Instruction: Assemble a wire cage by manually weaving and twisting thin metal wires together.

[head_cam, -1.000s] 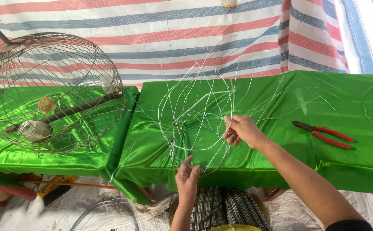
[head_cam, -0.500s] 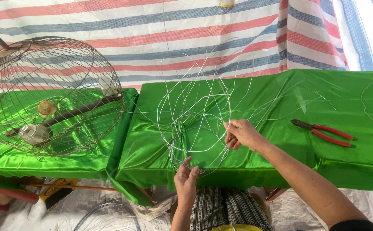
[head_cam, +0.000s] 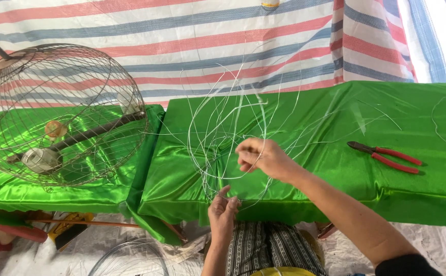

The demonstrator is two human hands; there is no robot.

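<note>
From the head view, my right hand (head_cam: pixel 264 158) pinches thin strands of the loose wire frame (head_cam: pixel 228 128) standing on the green cloth (head_cam: pixel 310 184); my left hand (head_cam: pixel 223 212) grips its near bottom edge. Red-handled pliers (head_cam: pixel 386 156) lie right, a domed wire cage (head_cam: pixel 59 112) far left

Glossy green satin cloth (head_cam: pixel 294 168), thin metal wire (head_cam: pixel 218 128)

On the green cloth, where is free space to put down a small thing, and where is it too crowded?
Bare green cloth lies between the right hand and the red-handled pliers, and also behind the pliers toward the striped tarp. It is crowded around the tangle of thin wires that both hands work on, the left hand at its lower edge. The wire cage fills the left table.
</note>
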